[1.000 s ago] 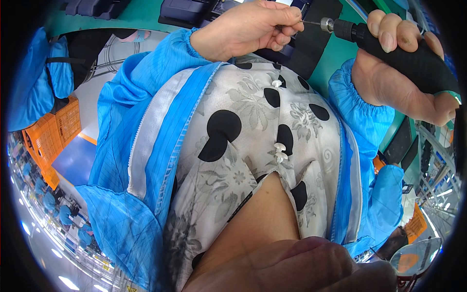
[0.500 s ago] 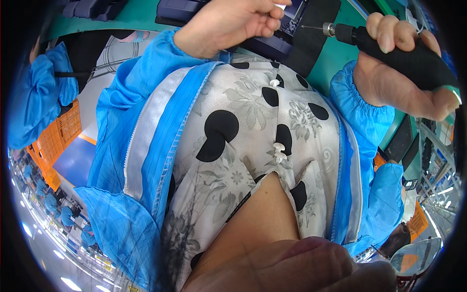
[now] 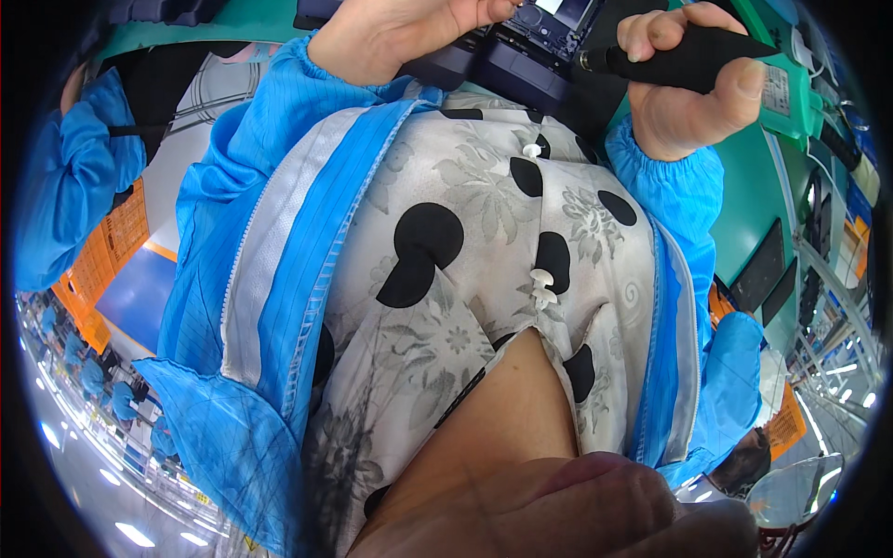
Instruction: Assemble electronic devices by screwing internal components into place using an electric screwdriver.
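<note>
At the top right my right hand (image 3: pixel 681 110) is wrapped round a black electric screwdriver (image 3: pixel 693 58). The tool lies nearly level, its front end pointing left toward a dark navy plastic housing (image 3: pixel 523 76) with exposed inner parts. The bit itself is hard to make out now. My left hand (image 3: pixel 395 35) is at the upper edge, left of the open housing, with fingers curled close to it. Its fingertips are partly cut off by the picture edge, so whatever they pinch is hidden.
The green work surface (image 3: pixel 642 177) holds a light-green box (image 3: pixel 789 100) at the right and dark flat trays (image 3: pixel 758 265). More dark housings (image 3: pixel 167 11) stand at the upper left. A co-worker's blue sleeve (image 3: pixel 70 177) is at the left, near an orange printed sheet (image 3: pixel 116 232).
My right hand has brought the screwdriver leftward and up, closer to the housing. My left hand has shifted slightly up and left. The light-green box has come into sight.
</note>
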Demonstrator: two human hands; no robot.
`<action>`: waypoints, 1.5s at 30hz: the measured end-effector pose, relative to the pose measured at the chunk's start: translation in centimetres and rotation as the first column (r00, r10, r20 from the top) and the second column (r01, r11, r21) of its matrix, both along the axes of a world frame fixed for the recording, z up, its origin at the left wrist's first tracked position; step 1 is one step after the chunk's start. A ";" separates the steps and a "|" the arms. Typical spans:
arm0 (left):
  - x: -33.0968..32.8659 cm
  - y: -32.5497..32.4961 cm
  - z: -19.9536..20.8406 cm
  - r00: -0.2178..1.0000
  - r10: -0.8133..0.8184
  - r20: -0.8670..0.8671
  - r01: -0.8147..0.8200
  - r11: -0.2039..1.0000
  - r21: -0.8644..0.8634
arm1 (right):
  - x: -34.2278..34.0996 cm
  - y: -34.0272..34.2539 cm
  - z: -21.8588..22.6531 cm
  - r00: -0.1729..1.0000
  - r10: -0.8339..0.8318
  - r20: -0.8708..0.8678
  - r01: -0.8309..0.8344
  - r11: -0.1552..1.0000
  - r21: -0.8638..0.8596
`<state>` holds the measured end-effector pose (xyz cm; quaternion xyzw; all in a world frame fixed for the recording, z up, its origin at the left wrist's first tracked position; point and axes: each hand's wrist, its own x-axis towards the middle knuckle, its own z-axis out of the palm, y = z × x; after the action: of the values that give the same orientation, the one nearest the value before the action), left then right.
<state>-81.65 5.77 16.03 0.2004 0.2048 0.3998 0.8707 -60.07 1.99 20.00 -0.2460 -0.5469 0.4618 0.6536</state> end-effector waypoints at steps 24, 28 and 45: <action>-0.8 -0.7 -0.2 0.999 -0.017 0.047 0.015 0.999 0.049 | -1.6 0.8 -1.3 0.995 0.096 0.030 -0.092 0.989 -0.114; -0.5 -1.3 -0.4 0.991 -0.106 0.080 0.105 0.994 0.019 | 1.6 1.4 -2.2 0.987 0.056 0.151 -0.024 0.978 -0.205; -0.3 -2.7 1.2 0.968 -0.047 -0.245 0.116 0.954 0.276 | 1.3 4.4 7.9 0.936 0.351 -0.021 -0.347 0.932 0.106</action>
<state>-81.94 3.09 17.18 0.3793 0.2377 0.3622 0.8176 -58.81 6.37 27.91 -0.1025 -0.5916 0.5473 0.5831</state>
